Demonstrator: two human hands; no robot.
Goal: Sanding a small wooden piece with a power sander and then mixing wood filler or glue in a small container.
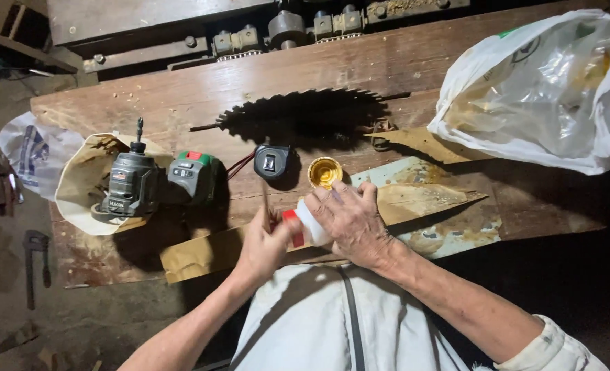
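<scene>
Head view:
Bottle: a white bottle (312,221) with a red cap is held over the bench (181,96) edge, just below a gold lid (324,171).
Right hand (349,223): its grip is closed around the bottle's body.
Left hand (262,244): fingers are pinched at the red cap.
Nearby: drill (134,184), tape measure (272,162), saw blade (305,113), plastic bag (545,89).
</scene>
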